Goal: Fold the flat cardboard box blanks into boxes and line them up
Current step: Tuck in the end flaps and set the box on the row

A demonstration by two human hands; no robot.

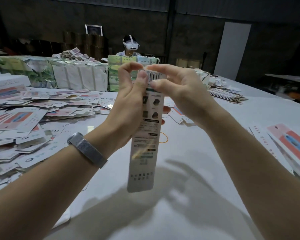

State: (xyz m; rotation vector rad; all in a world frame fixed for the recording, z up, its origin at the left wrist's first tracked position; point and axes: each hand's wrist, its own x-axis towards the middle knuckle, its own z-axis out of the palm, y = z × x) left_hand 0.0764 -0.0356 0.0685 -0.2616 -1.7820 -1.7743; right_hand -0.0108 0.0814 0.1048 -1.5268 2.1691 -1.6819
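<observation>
Head view: white table fills most of it, one long narrow box held up in the air over the middle, both hands on its top end.

Step, as I read it: closing the top flap of a box that's already been popped into a sleeve. Bottom end hangs free, can't tell if that end is tucked. Nothing lined up that I can confirm as finished; a pink-printed box lies at right, state unclear.

Big pile of flat blanks covers the left of the table, so plenty left to do.

Grips:
- left hand wraps the upper body of the box, thumb along the front face, fingers curled round the back.
- right hand pinches the top flap, the one with the barcode, between thumb and forefinger, narrow grip.

Next move probably: fold that flap over and push its tongue into the slot while the left hand keeps the sleeve square. Thin card, so squeeze too hard and the sleeve collapses flat.

Box look: white card, dense small print and dark icons on the facing panel, slightly motion-blurred lower down.

Small stuff: yellow rubber band on the table behind the box, mesh wristband on the left wrist.
</observation>
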